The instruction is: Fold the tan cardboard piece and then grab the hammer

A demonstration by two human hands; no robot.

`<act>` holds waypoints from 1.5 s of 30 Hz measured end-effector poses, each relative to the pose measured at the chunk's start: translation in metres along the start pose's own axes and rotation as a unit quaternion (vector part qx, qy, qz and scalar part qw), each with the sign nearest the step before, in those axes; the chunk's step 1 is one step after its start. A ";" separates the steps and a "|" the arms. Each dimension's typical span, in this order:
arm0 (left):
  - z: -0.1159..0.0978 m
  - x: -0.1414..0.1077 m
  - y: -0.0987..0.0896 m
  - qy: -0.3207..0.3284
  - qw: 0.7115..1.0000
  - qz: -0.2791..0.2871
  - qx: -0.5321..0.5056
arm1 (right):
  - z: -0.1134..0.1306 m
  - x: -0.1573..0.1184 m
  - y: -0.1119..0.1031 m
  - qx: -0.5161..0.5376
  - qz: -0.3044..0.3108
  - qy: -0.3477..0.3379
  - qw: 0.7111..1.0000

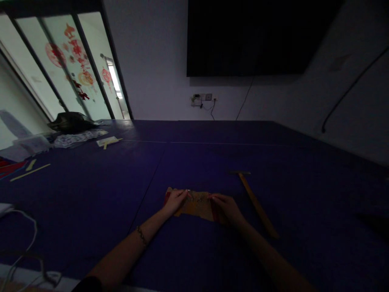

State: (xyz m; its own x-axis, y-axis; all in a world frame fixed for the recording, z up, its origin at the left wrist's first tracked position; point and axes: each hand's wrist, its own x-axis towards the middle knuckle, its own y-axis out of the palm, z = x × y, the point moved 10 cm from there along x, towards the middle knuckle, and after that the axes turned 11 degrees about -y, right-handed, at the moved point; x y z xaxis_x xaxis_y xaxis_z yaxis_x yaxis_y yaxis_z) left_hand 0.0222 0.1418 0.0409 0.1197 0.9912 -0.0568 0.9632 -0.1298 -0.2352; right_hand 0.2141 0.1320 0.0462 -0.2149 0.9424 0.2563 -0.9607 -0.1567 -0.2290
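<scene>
A flat brown piece with red bands (197, 207), perhaps cardboard or thick paper, lies in front of me on the purple-blue tabletop. Small dark bits too fine to name lie on its middle. My left hand (175, 201) rests over its left part, thumb and fingers pinched near the far edge, where a tiny shiny spot shows. Over the right part, my right hand (226, 207) has its fingertips closed together above the red band. What either pinch holds is too small to make out. Just right of my right hand lies a hammer (257, 205) with a wooden handle, its head pointing away.
Yellow strips (30, 172), red material (10, 168) and a white pad (107, 141) lie on the left of the table (194, 158). A black bag (73, 121) sits farther back. White cables (33, 235) run along the near left. A large screen (246, 36) hangs ahead.
</scene>
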 end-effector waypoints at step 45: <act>-0.020 -0.010 0.015 0.075 0.995 0.010 0.058 | 0.010 -0.004 0.008 -0.119 -0.051 -0.034 0.991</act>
State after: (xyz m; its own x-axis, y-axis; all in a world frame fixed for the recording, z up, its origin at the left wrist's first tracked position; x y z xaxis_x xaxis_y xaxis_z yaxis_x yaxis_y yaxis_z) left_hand 0.0402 0.1305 0.0571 0.1813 0.9802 0.0800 0.9267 -0.1431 -0.3474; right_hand 0.2053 0.1234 0.0528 -0.1389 0.9261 0.3507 -0.9109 0.0195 -0.4121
